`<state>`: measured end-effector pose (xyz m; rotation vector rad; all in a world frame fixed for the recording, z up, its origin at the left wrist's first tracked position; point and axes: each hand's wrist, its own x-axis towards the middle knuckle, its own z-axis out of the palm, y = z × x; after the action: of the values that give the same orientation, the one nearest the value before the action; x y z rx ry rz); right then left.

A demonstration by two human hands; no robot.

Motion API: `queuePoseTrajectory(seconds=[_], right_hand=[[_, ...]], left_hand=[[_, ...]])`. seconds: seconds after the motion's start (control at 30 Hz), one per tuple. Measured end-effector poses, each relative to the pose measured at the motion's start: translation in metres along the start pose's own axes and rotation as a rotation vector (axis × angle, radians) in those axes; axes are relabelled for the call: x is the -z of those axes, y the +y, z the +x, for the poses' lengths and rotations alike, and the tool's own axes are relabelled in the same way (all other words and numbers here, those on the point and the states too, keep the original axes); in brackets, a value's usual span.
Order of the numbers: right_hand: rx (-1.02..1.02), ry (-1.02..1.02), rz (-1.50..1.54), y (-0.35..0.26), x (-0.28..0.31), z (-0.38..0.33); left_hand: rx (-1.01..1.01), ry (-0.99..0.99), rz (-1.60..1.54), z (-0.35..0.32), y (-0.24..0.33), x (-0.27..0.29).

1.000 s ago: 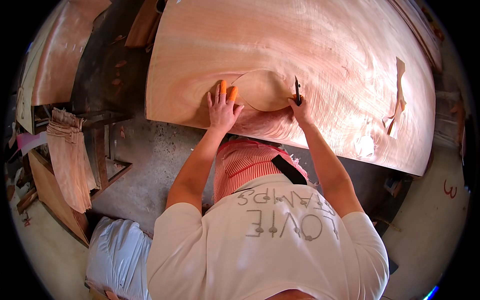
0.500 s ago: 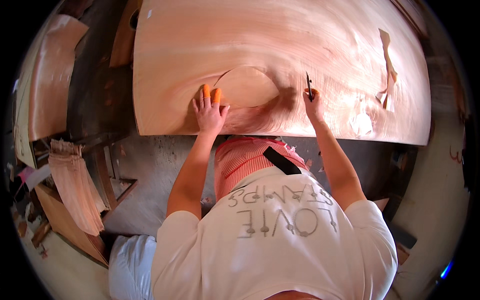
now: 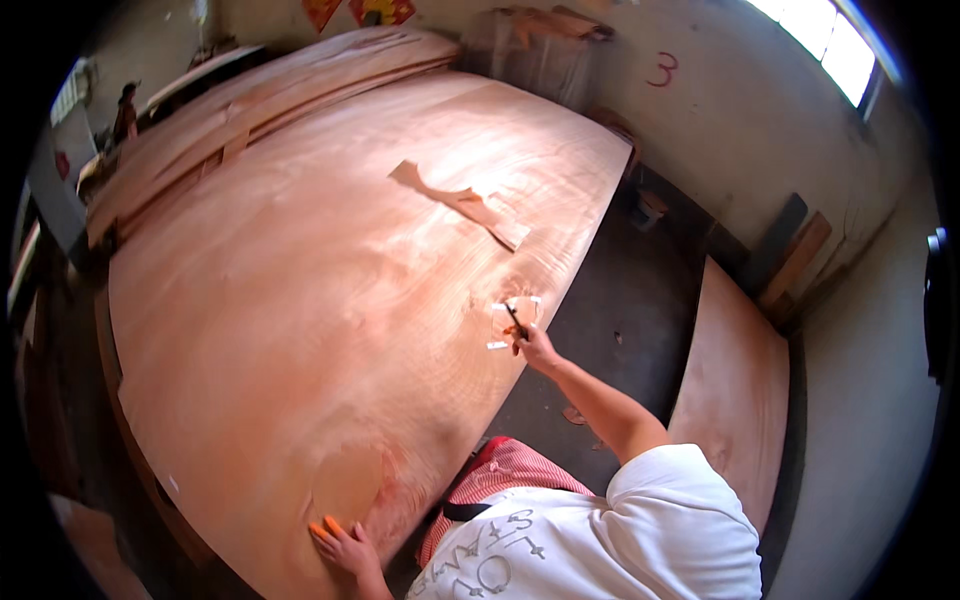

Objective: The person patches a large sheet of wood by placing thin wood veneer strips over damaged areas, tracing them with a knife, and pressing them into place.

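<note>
Veneer sheet (image 3: pixel 300 300) — one; right hand (image 3: pixel 537 350) grips one knife (image 3: pixel 514 321).

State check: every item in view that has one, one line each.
Veneer sheet: lying flat on the stack, a round patch near its front edge.
Taped patch: on the sheet near its right edge, white tape strips around it.
Loose scrap: lying on the sheet, apart from both hands.
Right hand: holding a thin dark tool, tip on the taped patch.
Left hand: flat on the sheet's front edge, orange fingertips.
</note>
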<state>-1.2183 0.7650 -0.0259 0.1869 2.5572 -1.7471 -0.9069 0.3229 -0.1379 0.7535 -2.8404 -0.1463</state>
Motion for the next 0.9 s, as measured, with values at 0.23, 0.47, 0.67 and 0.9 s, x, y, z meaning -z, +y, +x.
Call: queuePoseTrajectory(seconds=[0.23,0.47,0.67,0.9], right_hand=[[0.441,0.438,0.173,-0.092,0.163,0.126],[0.523,0.563,0.471,-0.332,0.334,0.231],[0.523,0.035,0.87,-0.41,0.432,0.306],[0.545,-0.098,1.025,-0.439,0.414,0.325]], left_hand=[[0.014,-0.223,0.007,0.011,0.032,0.061],[0.09,-0.404,0.055,0.023,0.041,0.054],[0.168,-0.472,0.01,0.026,0.039,0.02],[0.272,-0.475,-0.047,0.023,0.045,0.025]])
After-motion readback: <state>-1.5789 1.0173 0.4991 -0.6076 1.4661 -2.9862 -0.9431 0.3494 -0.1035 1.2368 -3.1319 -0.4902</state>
